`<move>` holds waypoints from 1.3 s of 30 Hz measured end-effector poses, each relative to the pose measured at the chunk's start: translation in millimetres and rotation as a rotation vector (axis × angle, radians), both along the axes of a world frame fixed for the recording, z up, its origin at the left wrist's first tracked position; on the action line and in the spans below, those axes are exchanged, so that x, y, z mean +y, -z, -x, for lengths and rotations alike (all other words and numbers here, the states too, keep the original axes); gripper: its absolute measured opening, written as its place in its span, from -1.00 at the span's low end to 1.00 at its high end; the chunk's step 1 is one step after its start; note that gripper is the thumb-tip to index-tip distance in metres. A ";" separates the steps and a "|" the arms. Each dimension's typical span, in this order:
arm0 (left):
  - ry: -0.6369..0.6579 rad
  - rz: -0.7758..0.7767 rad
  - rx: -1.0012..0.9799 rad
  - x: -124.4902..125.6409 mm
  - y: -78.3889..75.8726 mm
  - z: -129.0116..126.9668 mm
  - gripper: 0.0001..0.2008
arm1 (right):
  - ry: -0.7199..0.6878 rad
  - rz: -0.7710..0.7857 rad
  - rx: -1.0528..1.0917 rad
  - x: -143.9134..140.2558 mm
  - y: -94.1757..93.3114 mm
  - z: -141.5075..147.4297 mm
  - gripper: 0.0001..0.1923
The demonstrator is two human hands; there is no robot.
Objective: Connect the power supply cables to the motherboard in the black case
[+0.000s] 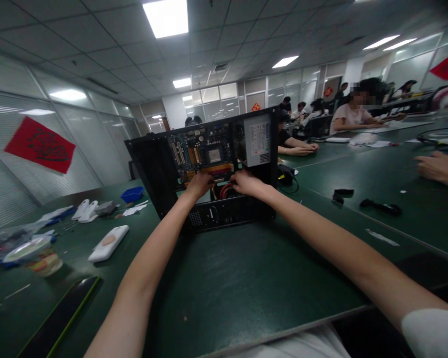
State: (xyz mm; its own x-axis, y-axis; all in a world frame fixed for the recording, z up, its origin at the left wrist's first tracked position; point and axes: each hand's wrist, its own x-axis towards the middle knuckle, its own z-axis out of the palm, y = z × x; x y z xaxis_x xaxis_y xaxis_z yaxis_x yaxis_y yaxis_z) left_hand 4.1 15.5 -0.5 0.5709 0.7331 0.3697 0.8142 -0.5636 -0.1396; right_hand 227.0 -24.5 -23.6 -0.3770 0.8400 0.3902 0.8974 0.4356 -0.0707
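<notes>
Presently: fingers of left hand [198, 184] and right hand [246, 182] curl down inside an open computer case [153, 174], over red cables [226, 191]; whether they grip anything cannot be told. Case stands on green table [246, 278], well out from the person. Within: motherboard [203, 149], power supply [259, 139]. Left of case: white phone-shaped object [108, 242], blue tray [132, 193], plastic container [37, 254]. Right: a co-worker's hand [438, 168], black parts [381, 206].
</notes>
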 end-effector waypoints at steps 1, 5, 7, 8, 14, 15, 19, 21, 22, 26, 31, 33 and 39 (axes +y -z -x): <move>-0.006 0.005 0.015 -0.9 -0.5 -1.1 -0.77 | -0.001 -0.008 0.000 -0.9 0.2 -0.1 -0.66; 0.006 0.022 0.011 2.4 0.8 -3.5 -0.78 | -0.010 -0.058 0.001 -4.4 -1.3 2.5 -0.65; 0.014 0.015 0.002 4.1 1.6 -4.4 -0.79 | -0.038 -0.083 -0.037 -3.4 -4.5 7.3 -0.65; 0.015 0.011 0.003 4.1 1.6 -4.9 -0.79 | -0.059 -0.091 -0.067 -1.6 -6.8 10.7 -0.66; -0.048 0.016 0.004 -3.1 -0.5 -5.3 -0.79 | -0.226 -0.170 -0.188 25.6 -17.8 33.1 -0.68; -0.061 0.016 0.010 -3.9 -0.5 -4.7 -0.79 | -0.240 -0.187 -0.185 30.1 -17.5 34.6 -0.69; -0.065 0.006 0.036 -4.3 1.6 -4.0 -0.77 | -0.202 -0.184 -0.170 37.3 -11.1 30.6 -0.74; -0.042 0.001 0.035 -3.9 3.1 -5.2 -0.77 | -0.179 -0.172 -0.171 36.2 -8.1 26.0 -0.77; -0.032 0.002 0.033 -3.7 3.7 -6.1 -0.77 | -0.175 -0.168 -0.172 35.6 -7.2 24.2 -0.78; -0.006 0.010 0.015 -3.6 4.7 -8.2 -0.75 | -0.185 -0.168 -0.178 36.5 -6.0 24.4 -0.77; -0.003 0.016 -0.002 -3.8 4.3 -7.7 -0.75 | -0.201 -0.191 -0.175 40.4 -4.5 30.6 -0.75; -0.002 0.009 -0.002 -4.2 3.9 -7.5 -0.75 | -0.195 -0.194 -0.168 40.8 -3.7 31.7 -0.73; 0.015 0.017 -0.002 -4.7 3.2 -7.2 -0.75 | -0.178 -0.185 -0.146 39.6 -3.6 33.5 -0.72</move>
State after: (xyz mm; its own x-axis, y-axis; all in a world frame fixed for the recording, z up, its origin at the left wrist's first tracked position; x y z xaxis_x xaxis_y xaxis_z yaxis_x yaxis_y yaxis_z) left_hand 11.3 10.8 -3.7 0.5809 0.7308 0.3584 0.8061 -0.5776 -0.1285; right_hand 193.5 15.0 -20.0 -0.5759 0.6750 0.4613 0.8003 0.5807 0.1493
